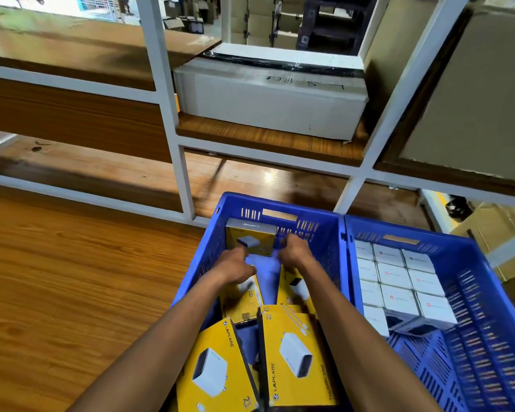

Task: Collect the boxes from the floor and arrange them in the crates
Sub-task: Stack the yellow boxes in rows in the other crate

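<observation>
Centre frame: left hand point(235, 264) and right hand point(293, 251) grip an upright yellow box point(250, 237) inside the left blue crate point(208, 242), fingers curled around its sides.

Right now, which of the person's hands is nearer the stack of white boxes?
Right. The right hand is in the neighbouring crate, closer to the white boxes; the left hand lies farther away.

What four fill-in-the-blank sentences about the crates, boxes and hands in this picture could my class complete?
1. Both hands, the left hand and the right hand, reach into the ____ crate.
2. The crates are ____ in colour.
3. The boxes in the right crate are ____.
4. The large white carton sits on a ____.

Missing words: left; blue; white; shelf
</observation>
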The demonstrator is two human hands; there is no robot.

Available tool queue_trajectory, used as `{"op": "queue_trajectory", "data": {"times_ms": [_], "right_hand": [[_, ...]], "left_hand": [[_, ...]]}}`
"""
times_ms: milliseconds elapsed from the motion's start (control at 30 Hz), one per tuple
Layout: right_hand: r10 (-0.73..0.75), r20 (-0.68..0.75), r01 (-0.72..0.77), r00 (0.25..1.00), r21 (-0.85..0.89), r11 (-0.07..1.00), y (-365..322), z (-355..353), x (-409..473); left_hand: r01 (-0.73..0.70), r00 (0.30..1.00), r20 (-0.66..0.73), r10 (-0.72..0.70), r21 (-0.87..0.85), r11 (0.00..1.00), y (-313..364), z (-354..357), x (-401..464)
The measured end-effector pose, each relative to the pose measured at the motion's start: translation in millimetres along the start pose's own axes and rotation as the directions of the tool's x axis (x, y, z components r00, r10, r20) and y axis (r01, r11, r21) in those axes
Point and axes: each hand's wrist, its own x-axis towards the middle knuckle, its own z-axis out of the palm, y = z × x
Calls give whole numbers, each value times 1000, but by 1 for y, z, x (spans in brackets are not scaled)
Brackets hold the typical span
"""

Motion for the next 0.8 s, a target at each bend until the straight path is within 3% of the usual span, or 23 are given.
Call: {"op": "queue_trajectory", "data": {"times_ms": [67, 300, 467, 600, 800], "right_hand": [[5, 52, -4, 999, -22, 1000, 1, -14, -4], [8, 4, -9, 1000, 145, 989, 13, -37, -24], [41, 30, -45, 999, 175, 984, 24, -28, -37], [44, 7, -44, 999, 244, 969, 31, -21, -39], [78, -39, -58, 996, 367, 929, 38, -20, -31]], "left_hand": [[-11, 999, 36, 11, 11, 1000, 2, 0, -2], [-86, 981, 181, 74, 60, 995, 29, 2, -2], [-129, 972, 208, 111, 79, 988, 50, 11, -2], [-106, 962, 263, 75, 105, 989, 51, 22, -5], [-8, 944, 329, 9, -4, 1000, 45, 38, 3]]}}
